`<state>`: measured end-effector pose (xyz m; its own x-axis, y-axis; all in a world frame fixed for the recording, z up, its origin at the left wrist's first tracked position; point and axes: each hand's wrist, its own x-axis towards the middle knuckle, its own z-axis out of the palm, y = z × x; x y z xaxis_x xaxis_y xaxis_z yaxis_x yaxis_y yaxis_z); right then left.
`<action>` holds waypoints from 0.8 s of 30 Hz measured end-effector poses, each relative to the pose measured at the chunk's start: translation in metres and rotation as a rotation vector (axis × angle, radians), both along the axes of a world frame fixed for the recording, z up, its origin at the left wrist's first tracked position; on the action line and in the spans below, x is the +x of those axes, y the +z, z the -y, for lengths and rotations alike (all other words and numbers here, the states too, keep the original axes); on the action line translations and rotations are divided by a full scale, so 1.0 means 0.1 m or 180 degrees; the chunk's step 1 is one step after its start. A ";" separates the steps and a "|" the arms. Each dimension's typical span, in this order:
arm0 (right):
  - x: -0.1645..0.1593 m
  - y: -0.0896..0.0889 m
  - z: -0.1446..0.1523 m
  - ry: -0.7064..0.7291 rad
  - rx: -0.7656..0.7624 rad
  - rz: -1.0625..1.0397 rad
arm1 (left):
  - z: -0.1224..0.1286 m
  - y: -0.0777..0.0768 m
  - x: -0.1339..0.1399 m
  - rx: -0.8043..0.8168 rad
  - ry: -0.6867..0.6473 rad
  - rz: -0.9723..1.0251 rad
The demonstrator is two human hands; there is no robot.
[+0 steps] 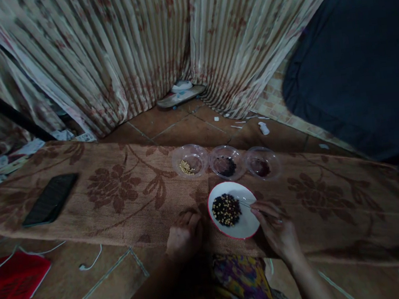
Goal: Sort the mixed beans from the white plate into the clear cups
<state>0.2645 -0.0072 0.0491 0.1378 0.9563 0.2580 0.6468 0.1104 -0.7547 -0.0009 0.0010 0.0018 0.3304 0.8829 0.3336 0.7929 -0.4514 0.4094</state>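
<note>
A white plate with a red rim point(248, 225) lies on the cloth in front of me. Mixed dark and pale yellow beans point(227, 209) are heaped on its left half. My right hand point(275, 225) is closed on thin metal tweezers point(244, 203), whose tips reach the beans' right edge. Just left of the plate, my left hand point(185, 232) rests curled on the cloth, with nothing seen in it. Behind the plate stand three clear bowls in a row: the left bowl point(200, 152) holds yellow beans, the middle bowl point(224, 150) black ones, the right bowl point(274, 160) dark red ones.
A brown flowered cloth point(176, 202) covers the long, narrow table. A dark phone point(50, 200) lies at its left. Beyond are striped curtains point(130, 47) and a skateboard point(181, 96) on the tiled floor. A red bag point(17, 290) and an earphone point(85, 266) lie at lower left.
</note>
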 end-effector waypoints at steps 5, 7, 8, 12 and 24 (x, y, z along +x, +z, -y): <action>0.03 -0.06 0.01 0.0010 0.0017 -0.0020 | 0.00 0.00 0.00 -0.0005 -0.0005 -0.0019; 0.03 -0.06 0.01 0.0024 0.0064 -0.0008 | 0.00 -0.01 -0.01 0.0014 -0.0003 -0.0040; 0.04 -0.06 0.01 0.0026 0.0092 0.0018 | 0.00 -0.01 -0.01 0.0025 -0.0007 -0.0042; 0.05 -0.04 0.01 0.0020 0.0128 0.0055 | 0.00 -0.01 -0.01 0.0026 -0.0023 0.0009; 0.26 0.28 -0.17 -0.0405 0.0655 -0.0027 | -0.01 -0.04 -0.02 0.0038 -0.0052 0.0049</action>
<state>0.2902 0.0097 0.0768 0.2569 0.8584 0.4441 0.6591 0.1805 -0.7301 -0.0033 0.0019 -0.0022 0.3396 0.8734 0.3492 0.7790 -0.4692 0.4160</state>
